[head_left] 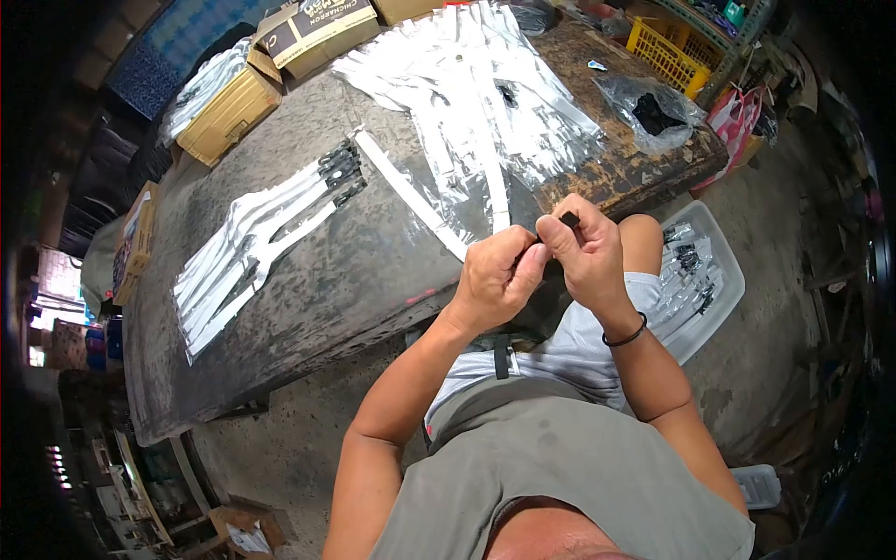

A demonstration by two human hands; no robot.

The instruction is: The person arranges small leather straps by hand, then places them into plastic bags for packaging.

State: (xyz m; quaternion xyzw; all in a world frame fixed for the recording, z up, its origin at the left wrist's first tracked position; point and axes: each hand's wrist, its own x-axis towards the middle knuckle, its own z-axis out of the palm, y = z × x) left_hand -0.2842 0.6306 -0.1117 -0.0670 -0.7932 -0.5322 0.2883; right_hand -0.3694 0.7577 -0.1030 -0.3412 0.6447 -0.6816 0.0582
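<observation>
My left hand (501,277) is closed with the fingertips pinched. A long white strap (497,191) runs from the table to that hand, and a second white strip (407,191) slants up to the same fist. Right beside it my right hand (586,254) is closed on a small black piece (569,220) that pokes out above the thumb. Both thumbs meet close together in front of my lap, and the fingers hide how strap and black piece are joined. On the left of the table lies a neat bundle of white straps (266,229) with black ends.
A big heap of white straps (504,84) covers the far table (308,308). Cardboard boxes (224,117) stand along its far left edge. A clear bag (653,107) sits at the right corner, and a plastic tub (733,280) of bagged black parts is beside my leg.
</observation>
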